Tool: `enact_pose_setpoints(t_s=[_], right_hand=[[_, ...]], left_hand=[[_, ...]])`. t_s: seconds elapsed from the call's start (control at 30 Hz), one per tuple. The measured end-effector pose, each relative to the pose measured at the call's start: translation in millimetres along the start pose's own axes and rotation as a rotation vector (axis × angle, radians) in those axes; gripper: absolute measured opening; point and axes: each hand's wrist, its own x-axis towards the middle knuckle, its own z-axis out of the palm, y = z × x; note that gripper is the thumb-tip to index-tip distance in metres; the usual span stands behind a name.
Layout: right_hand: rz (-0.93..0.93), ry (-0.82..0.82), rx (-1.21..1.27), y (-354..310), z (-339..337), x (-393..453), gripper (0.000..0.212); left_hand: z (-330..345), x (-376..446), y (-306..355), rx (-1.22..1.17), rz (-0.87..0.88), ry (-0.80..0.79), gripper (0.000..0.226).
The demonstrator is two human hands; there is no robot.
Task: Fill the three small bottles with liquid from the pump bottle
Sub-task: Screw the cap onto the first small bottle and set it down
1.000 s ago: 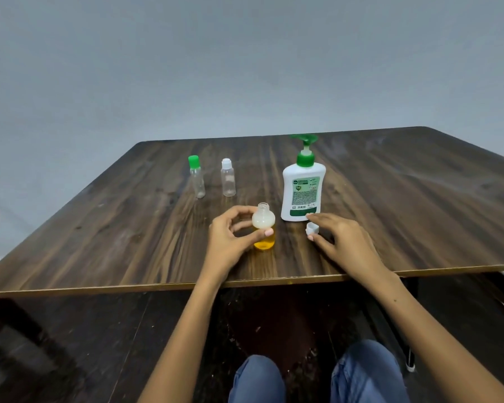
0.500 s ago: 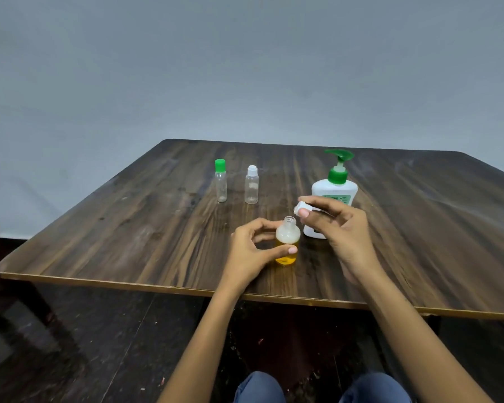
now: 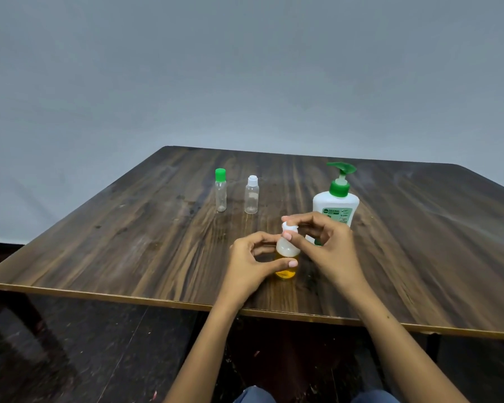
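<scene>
The right hand (image 3: 326,245) hides the pump bottle's (image 3: 336,207) lower label, and its fingertips cover most of the white cap (image 3: 288,227), so the cap's seating cannot be told.

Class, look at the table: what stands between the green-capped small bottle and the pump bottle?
In the head view, the white-capped small bottle stands between the green-capped small bottle and the pump bottle; otherwise bare table.
</scene>
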Motion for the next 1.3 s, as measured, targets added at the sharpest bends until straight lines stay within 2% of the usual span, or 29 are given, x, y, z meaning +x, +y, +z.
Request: enact_pose_setpoints(t_s=[0.17,0.3,0.4,0.5,0.57,0.67,0.9,1.0,1.1,1.13,1.27,1.3], right_hand=[[-0.096,0.123,-0.221,-2.6,3.5,-2.7,0.022],[-0.146,0.125,-0.367,-10.1,4.8,1.1,0.021],[-0.111,0.042,-0.359,-14.0,-4.7,2.4,0.013],[-0.083,-0.087,-0.328,-16.6,-10.3,1.5,0.022],[-0.126,-0.063,-0.428,-16.0,-10.5,3.8,0.016],[-0.088,-0.06,-0.528,-17.5,-14.1,10.0,0.024],[-0.039,-0.315,-0.329,-24.9,-29.8,15.8,0.028],[-0.076,-0.199,-0.463,-19.9,-20.8,20.0,0.014],[-0.09,-0.117,-0.561,-21.5,-20.4,24.0,0.024],[-0.089,-0.134,-0.556,-23.4,-23.1,24.7,0.024],[-0.008,-0.371,-0.437,-27.2,-32.8,23.9,0.027],[0.005,-0.356,-0.43,-24.7,-31.5,23.2,0.025]], left_hand=[[1.6,-0.2,0.6,0.011,0.022,0.016,0.036],[1.9,-0.9,1.3,0.006,0.03,0.002,0.038],[2.1,-0.7,0.2,-0.002,0.029,-0.002,0.041],[2.4,-0.9,-0.3,0.002,0.03,0.001,0.042],[2.4,-1.7,0.8,0.001,0.037,-0.001,0.04],[3.0,-3.7,2.6,-0.004,0.036,0.004,0.037],[3.7,-4.0,1.8,0.005,0.023,0.02,0.042],[3.9,-4.6,2.1,0.009,0.024,0.021,0.041],[4.3,-5.7,2.9,0.013,0.03,0.022,0.039],[4.2,-5.5,3.0,0.018,0.032,0.018,0.04],[4.3,-4.4,2.1,0.01,0.03,0.011,0.041],[4.4,-4.5,1.8,0.009,0.031,0.014,0.042]])
